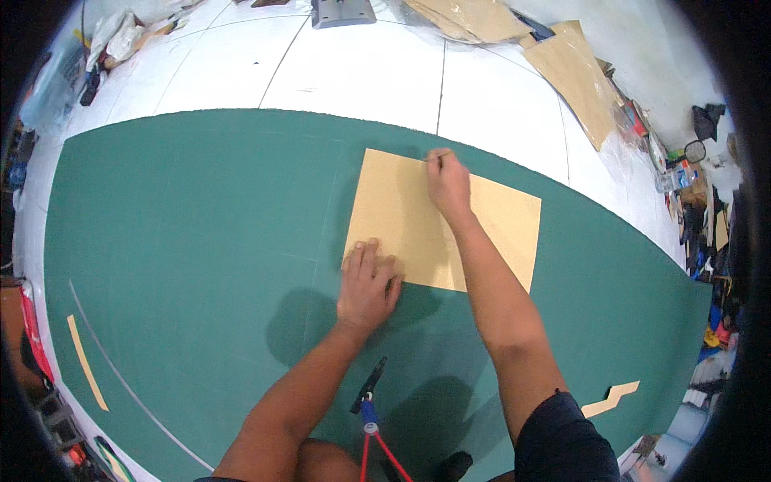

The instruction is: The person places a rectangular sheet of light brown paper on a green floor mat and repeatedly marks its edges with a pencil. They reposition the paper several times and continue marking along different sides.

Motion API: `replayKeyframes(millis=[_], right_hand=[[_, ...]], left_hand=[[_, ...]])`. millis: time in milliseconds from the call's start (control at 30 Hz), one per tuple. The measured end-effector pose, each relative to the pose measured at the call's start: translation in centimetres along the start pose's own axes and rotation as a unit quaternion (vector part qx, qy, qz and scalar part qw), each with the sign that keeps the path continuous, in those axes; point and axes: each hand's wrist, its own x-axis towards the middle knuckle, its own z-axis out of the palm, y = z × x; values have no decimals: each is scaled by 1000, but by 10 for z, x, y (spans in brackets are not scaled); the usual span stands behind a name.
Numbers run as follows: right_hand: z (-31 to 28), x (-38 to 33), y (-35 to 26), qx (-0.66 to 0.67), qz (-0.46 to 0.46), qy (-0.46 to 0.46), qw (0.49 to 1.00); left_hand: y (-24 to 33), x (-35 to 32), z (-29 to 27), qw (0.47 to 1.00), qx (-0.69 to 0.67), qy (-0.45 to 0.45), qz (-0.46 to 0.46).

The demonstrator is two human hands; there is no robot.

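Observation:
A tan rectangular sheet (401,209), like card or thin board, lies flat on a green mat (193,225). My left hand (369,281) rests on its near left corner with the fingers spread. At the far edge of the sheet is my right hand (448,181), its fingers pinched together. Whatever they hold, if anything, is too small or hidden to make out. My right forearm crosses over the sheet and covers part of it. Between my arms hangs a black-tipped piece with a blue middle and two red cords (369,414).
On the mat's left lie a narrow tan strip (87,363) and a long thin grey strip (128,386). An angled tan piece (614,398) lies at the near right. Beyond the mat, white floor tiles (353,72) carry brown sheets in clear wrapping (574,84). Clutter lines both sides.

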Motion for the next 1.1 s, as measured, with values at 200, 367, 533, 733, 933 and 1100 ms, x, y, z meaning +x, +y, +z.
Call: replayKeyframes(millis=[200, 367, 533, 733, 933, 1100], right_hand=[[1, -3, 0, 15, 2, -5, 1000], [-51, -5, 61, -58, 20, 81, 995], [-83, -5, 90, -64, 101, 68, 990], [-71, -5, 79, -46, 63, 53, 996], [-121, -3, 161, -65, 107, 137, 983], [-146, 0, 211, -48, 138, 164, 976]], left_hand=[[0, 0, 0, 1000, 9, -16, -6], [-2, 0, 2, 1000, 5, -3, 8], [0, 0, 2, 1000, 1, -4, 3], [-1, 0, -1, 1000, 11, -15, 0], [-1, -2, 2, 1000, 17, -1, 4], [-1, -2, 2, 1000, 16, 8, 7]])
